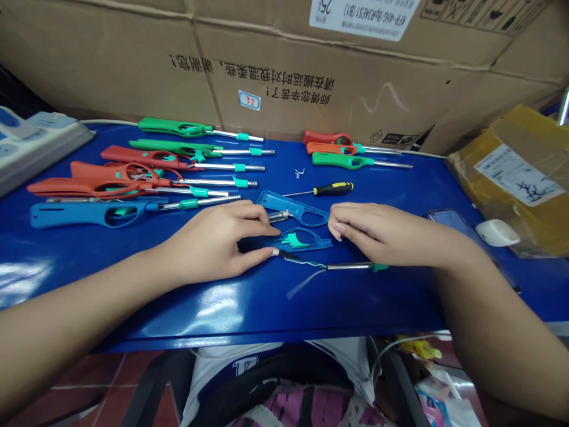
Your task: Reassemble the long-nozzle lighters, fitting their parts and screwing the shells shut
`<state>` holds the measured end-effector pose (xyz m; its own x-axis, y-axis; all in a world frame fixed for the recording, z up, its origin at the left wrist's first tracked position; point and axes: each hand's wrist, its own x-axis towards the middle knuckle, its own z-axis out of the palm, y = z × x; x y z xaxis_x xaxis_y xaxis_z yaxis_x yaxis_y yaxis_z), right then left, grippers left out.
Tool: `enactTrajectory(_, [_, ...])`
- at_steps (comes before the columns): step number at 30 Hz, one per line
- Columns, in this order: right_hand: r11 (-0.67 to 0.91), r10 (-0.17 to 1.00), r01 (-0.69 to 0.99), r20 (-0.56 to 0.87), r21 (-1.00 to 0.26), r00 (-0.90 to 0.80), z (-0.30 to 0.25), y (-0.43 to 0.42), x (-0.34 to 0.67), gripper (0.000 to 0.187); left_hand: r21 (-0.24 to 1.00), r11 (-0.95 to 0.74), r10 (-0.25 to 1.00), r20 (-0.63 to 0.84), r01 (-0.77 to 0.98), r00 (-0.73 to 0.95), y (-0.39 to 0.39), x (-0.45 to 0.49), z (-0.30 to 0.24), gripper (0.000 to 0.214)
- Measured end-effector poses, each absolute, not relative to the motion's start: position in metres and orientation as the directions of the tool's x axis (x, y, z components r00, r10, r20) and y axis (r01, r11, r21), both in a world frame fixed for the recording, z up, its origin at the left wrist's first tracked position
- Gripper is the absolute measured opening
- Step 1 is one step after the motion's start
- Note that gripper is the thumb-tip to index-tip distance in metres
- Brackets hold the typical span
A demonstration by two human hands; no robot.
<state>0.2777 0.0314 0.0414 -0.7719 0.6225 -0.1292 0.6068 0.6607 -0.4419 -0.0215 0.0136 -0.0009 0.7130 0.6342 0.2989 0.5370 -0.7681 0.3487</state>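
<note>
My left hand (pixel 226 240) is curled around the left end of a blue lighter shell half (pixel 322 242), which has a teal trigger (pixel 296 240) in it. Its thumb tip lies by a small black igniter piece (pixel 284 255) with thin wires. These wires run to a metal lighter tube (pixel 349 266) with a teal collar, partly under my right wrist. Above lies another blue shell half (pixel 306 214), beside a silvery cylinder (pixel 279 216) near my left fingers. My right hand (pixel 368 231) has its fingers pinched together by that shell's right end; what they hold is hidden.
A yellow-black screwdriver (pixel 333 188) and tiny white pieces (pixel 299 173) lie behind. Several opened lighters (pixel 128 178) are at left, more lighters (pixel 351 160) at back right. A cardboard box (pixel 267 71) walls the back; a phone (pixel 453 222) and parcel (pixel 511 166) are at right.
</note>
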Motion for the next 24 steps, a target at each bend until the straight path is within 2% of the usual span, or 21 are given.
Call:
enactTrajectory(5, [0.629, 0.657, 0.649, -0.154, -0.429, -0.738, 0.0474, 0.0272, 0.2766, 0.021, 0.349, -0.765, 0.638, 0.299, 0.542, 0.709, 0.0145, -0.0217, -0.0011, 0.028])
enactTrajectory(8, [0.644, 0.567, 0.618, -0.261, -0.450, -0.781, 0.0511, 0.0254, 0.2768, 0.032, 0.346, -0.766, 0.638, 0.297, 0.543, 0.711, 0.0148, -0.0212, -0.0007, 0.027])
enactTrajectory(10, [0.653, 0.486, 0.595, -0.343, -0.469, -0.804, 0.0508, 0.0246, 0.2759, 0.029, 0.343, -0.767, 0.637, 0.301, 0.542, 0.710, 0.0148, -0.0210, -0.0006, 0.027])
enactTrajectory(12, [0.659, 0.436, 0.568, -0.365, -0.493, -0.823, 0.0485, 0.0242, 0.2748, 0.020, 0.338, -0.771, 0.633, 0.310, 0.539, 0.710, 0.0146, -0.0210, -0.0006, 0.027])
enactTrajectory(14, [0.661, 0.432, 0.546, -0.333, -0.515, -0.838, 0.0461, 0.0243, 0.2748, 0.015, 0.331, -0.774, 0.630, 0.314, 0.539, 0.711, 0.0143, -0.0210, -0.0004, 0.027])
enactTrajectory(17, [0.645, 0.487, 0.541, -0.255, -0.540, -0.835, 0.0451, 0.0247, 0.2763, 0.011, 0.320, -0.777, 0.627, 0.308, 0.543, 0.715, 0.0140, -0.0211, 0.0002, 0.028])
enactTrajectory(24, [0.640, 0.544, 0.520, -0.144, -0.566, -0.827, 0.0477, 0.0239, 0.2750, 0.017, 0.309, -0.783, 0.620, 0.327, 0.539, 0.713, 0.0124, -0.0195, 0.0032, 0.026])
